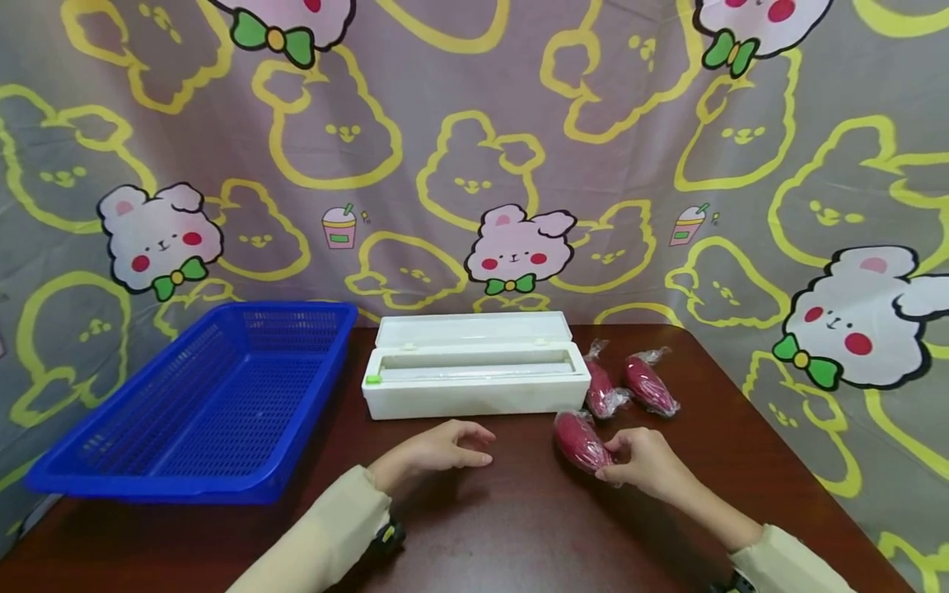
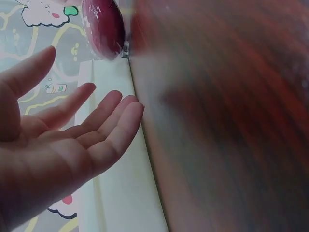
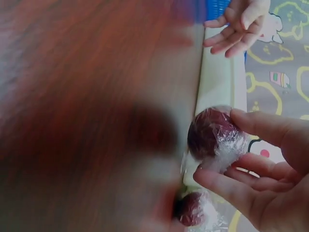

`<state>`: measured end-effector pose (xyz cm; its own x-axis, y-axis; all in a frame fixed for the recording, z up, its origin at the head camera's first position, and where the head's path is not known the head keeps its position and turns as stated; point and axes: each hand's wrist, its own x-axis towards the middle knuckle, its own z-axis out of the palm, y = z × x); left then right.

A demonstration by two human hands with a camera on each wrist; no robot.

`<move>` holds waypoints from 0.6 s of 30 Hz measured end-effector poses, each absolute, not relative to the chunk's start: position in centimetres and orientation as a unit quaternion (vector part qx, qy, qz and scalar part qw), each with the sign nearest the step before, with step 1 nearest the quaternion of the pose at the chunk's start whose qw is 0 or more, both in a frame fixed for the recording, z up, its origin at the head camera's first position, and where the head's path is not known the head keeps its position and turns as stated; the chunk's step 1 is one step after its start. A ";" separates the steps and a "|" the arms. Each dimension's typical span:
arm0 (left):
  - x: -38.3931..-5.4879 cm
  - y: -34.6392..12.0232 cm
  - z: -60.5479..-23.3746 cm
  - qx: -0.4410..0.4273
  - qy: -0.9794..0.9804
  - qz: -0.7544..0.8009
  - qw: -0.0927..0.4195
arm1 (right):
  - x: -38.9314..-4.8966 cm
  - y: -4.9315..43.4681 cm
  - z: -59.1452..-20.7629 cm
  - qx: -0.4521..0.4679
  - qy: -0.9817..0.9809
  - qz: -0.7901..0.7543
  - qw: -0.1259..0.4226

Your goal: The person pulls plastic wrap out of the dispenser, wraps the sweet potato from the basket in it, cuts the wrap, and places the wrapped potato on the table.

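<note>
My right hand (image 1: 652,465) pinches one end of a red-purple sweet potato (image 1: 582,442) wrapped in clear film, thumb on one side and fingers on the other. In the right wrist view the film bunches up at the end nearest the fingers. My left hand (image 1: 437,451) is held over the table with loosely bent fingers and touches nothing. Just behind it stands a white cling film dispenser (image 1: 474,401), its lid up and a roll lying inside. Two more wrapped sweet potatoes (image 1: 648,384) lie at the dispenser's right end.
A blue plastic basket (image 1: 270,473) with perforated sides stands on the left of the dark brown table (image 1: 511,535). Behind the table hangs a patterned curtain (image 1: 415,165), which also runs along the right side.
</note>
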<state>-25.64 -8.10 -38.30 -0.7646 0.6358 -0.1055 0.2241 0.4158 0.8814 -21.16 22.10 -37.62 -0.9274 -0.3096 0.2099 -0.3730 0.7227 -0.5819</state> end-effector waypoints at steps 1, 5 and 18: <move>-25.6 -8.1 -38.3 0.266 0.813 0.470 0.220 | -21.1 22.2 -37.7 0.175 -0.931 0.315 0.057; -25.5 -8.1 -38.0 0.272 0.814 0.462 0.224 | -20.9 22.5 -38.0 0.144 -0.942 0.293 0.074; -25.4 -8.0 -37.8 0.296 0.834 0.418 0.205 | -20.6 22.1 -38.1 0.120 -0.964 0.227 0.067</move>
